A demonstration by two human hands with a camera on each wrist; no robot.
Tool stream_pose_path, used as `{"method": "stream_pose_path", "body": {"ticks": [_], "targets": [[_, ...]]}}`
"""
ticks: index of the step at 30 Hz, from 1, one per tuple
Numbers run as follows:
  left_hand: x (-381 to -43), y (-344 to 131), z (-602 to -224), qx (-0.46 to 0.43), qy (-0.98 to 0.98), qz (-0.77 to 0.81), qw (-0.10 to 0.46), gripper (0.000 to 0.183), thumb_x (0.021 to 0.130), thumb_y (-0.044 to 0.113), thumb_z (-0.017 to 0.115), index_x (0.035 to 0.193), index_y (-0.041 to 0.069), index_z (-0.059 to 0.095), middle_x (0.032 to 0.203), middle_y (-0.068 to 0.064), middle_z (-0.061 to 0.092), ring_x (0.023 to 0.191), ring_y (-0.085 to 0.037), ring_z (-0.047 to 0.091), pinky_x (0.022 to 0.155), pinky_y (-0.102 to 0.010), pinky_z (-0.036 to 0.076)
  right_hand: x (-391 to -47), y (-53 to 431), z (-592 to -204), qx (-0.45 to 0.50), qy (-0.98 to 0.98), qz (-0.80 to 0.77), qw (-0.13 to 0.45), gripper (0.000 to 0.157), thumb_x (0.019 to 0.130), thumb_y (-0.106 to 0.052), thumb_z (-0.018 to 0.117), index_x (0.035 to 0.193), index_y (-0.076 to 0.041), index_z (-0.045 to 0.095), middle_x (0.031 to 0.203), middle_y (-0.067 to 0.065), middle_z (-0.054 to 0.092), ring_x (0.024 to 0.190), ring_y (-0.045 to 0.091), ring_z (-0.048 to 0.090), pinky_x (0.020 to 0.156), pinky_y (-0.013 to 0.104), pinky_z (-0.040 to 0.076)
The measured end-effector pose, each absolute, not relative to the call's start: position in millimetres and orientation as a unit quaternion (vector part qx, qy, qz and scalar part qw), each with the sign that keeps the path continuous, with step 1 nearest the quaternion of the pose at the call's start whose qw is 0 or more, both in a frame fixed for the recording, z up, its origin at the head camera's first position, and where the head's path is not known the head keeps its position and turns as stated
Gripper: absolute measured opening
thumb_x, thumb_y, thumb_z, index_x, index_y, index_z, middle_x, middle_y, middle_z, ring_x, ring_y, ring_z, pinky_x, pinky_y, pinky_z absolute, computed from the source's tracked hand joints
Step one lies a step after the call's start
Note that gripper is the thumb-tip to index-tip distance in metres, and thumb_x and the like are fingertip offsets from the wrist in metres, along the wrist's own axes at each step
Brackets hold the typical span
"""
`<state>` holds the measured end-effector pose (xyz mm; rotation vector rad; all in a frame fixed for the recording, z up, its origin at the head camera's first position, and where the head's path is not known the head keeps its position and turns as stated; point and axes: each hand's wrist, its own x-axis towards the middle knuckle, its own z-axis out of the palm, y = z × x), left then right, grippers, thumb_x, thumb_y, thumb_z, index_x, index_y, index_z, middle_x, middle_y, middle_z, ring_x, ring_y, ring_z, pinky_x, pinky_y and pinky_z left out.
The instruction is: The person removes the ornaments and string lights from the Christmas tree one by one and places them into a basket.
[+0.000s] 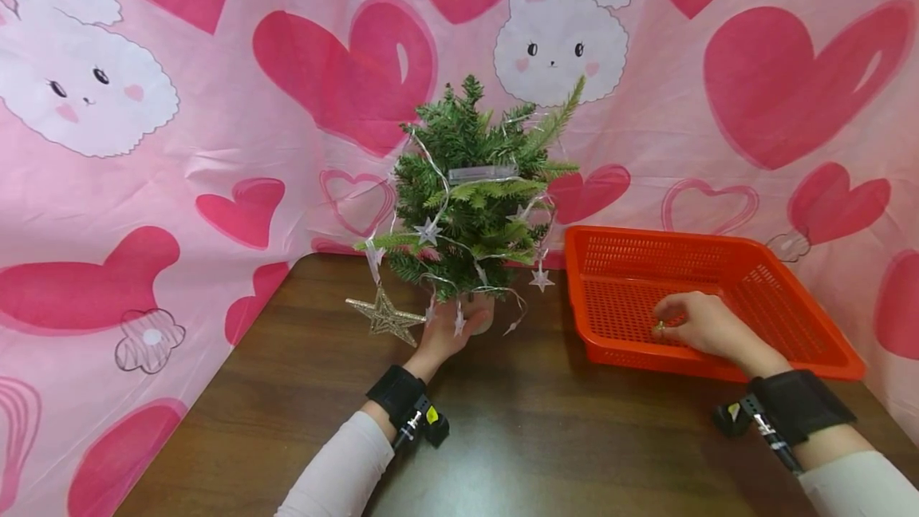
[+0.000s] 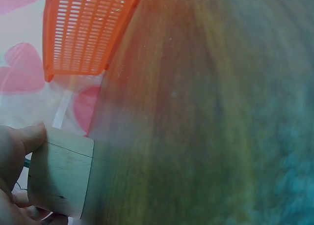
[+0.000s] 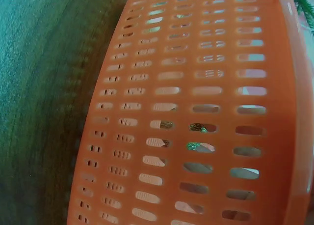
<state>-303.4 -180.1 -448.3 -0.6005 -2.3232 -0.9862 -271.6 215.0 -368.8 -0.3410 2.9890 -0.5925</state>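
My left hand (image 1: 447, 335) grips the pale wooden base (image 2: 61, 176) of a small artificial Christmas tree (image 1: 470, 206), which stands upright on the table. A string of light-up stars (image 1: 427, 230) with a clear battery box (image 1: 481, 174) is draped over its branches. From the left side of the tree hangs a gold glitter star (image 1: 388, 316). My right hand (image 1: 707, 325) reaches over the near rim of an orange plastic basket (image 1: 668, 238) and pinches a small shiny gold ornament (image 1: 658, 327). Gold and green glints show through the slots of the basket wall (image 3: 277, 107) in the right wrist view.
The brown wooden table (image 1: 560, 437) reaches back to a pink cloth (image 1: 215, 118) printed with hearts and rabbits, which hangs behind the tree and basket. The basket stands right of the tree, its long side facing me. Black straps circle both wrists.
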Motion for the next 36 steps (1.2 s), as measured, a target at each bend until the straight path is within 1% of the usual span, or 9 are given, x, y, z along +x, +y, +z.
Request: {"method": "stream_pose_path", "body": {"ticks": [2,4,6,9,12,19,27,31,36], "targets": [[-304,-180,-450,-0.231,-0.854,-0.369,0.284,0.064,0.084,0.015,0.074,0.138,-0.004,0.047,0.137,-0.022,0.057,0.129,-0.039,0.051,0.107,-0.059,0.036,-273,215,-368,-0.109,0.974,-0.192,0.052,0.036,0.081,-0.025,0.080,0.108,-0.003,0.071,0.101,0.017,0.074,0.094,0.034,0.065,0.083,0.057,0.052],[-307,-181,-456,-0.237,-0.849,-0.364,0.300,0.060,0.090,0.025,0.070,0.140,0.000,0.048,0.137,-0.018,0.058,0.130,-0.034,0.052,0.109,-0.055,0.036,-275,216,-368,-0.113,0.973,-0.190,0.065,0.035,0.081,-0.024,0.080,0.108,-0.003,0.071,0.101,0.017,0.073,0.094,0.033,0.065,0.084,0.057,0.051],[-307,-181,-456,-0.240,-0.846,-0.364,0.308,0.058,0.090,0.027,0.069,0.138,0.001,0.050,0.134,-0.018,0.061,0.127,-0.034,0.055,0.109,-0.055,0.036,-277,215,-369,-0.114,0.972,-0.189,0.079,0.034,0.081,-0.023,0.080,0.107,-0.003,0.071,0.101,0.017,0.073,0.094,0.032,0.065,0.085,0.057,0.051],[-306,-181,-456,-0.239,-0.848,-0.362,0.306,0.055,0.088,0.025,0.071,0.134,0.000,0.053,0.129,-0.018,0.063,0.124,-0.034,0.058,0.108,-0.056,0.036,-279,216,-369,-0.111,0.971,-0.188,0.101,0.035,0.081,-0.021,0.079,0.109,-0.002,0.070,0.102,0.017,0.073,0.093,0.031,0.065,0.085,0.057,0.052],[-303,-180,-450,-0.231,-0.856,-0.366,0.284,0.054,0.082,0.013,0.075,0.129,-0.005,0.055,0.125,-0.021,0.064,0.119,-0.039,0.059,0.104,-0.060,0.037,-282,215,-369,-0.108,0.969,-0.185,0.123,0.034,0.082,-0.018,0.078,0.111,-0.002,0.069,0.101,0.017,0.073,0.092,0.030,0.065,0.083,0.056,0.053],[-302,-180,-448,-0.206,-0.869,-0.382,0.240,0.056,0.086,0.015,0.074,0.134,-0.003,0.052,0.133,-0.020,0.061,0.126,-0.037,0.055,0.107,-0.056,0.038,-285,216,-368,-0.119,0.964,-0.185,0.151,0.028,0.083,-0.011,0.074,0.110,-0.004,0.069,0.100,0.016,0.072,0.090,0.030,0.064,0.082,0.054,0.053],[-303,-180,-449,-0.223,-0.852,-0.396,0.260,0.070,0.082,0.012,0.077,0.142,0.000,0.043,0.139,-0.019,0.056,0.128,-0.036,0.053,0.106,-0.057,0.039,-286,216,-368,-0.122,0.956,-0.195,0.182,0.026,0.084,-0.004,0.069,0.110,-0.005,0.069,0.101,0.015,0.071,0.091,0.029,0.063,0.082,0.053,0.053],[-303,-180,-448,-0.225,-0.855,-0.385,0.264,0.066,0.082,0.011,0.077,0.139,-0.001,0.046,0.137,-0.019,0.058,0.127,-0.037,0.054,0.107,-0.058,0.037,-288,217,-368,-0.121,0.952,-0.199,0.198,0.027,0.084,-0.001,0.067,0.111,-0.004,0.068,0.103,0.016,0.071,0.091,0.027,0.063,0.082,0.051,0.055],[-301,-180,-446,-0.218,-0.865,-0.379,0.246,0.050,0.084,0.012,0.074,0.129,-0.002,0.057,0.129,-0.019,0.064,0.122,-0.037,0.058,0.108,-0.062,0.032,-291,218,-370,-0.130,0.951,-0.192,0.202,0.024,0.084,0.001,0.066,0.108,-0.003,0.068,0.099,0.015,0.071,0.088,0.026,0.063,0.080,0.050,0.055]]}}
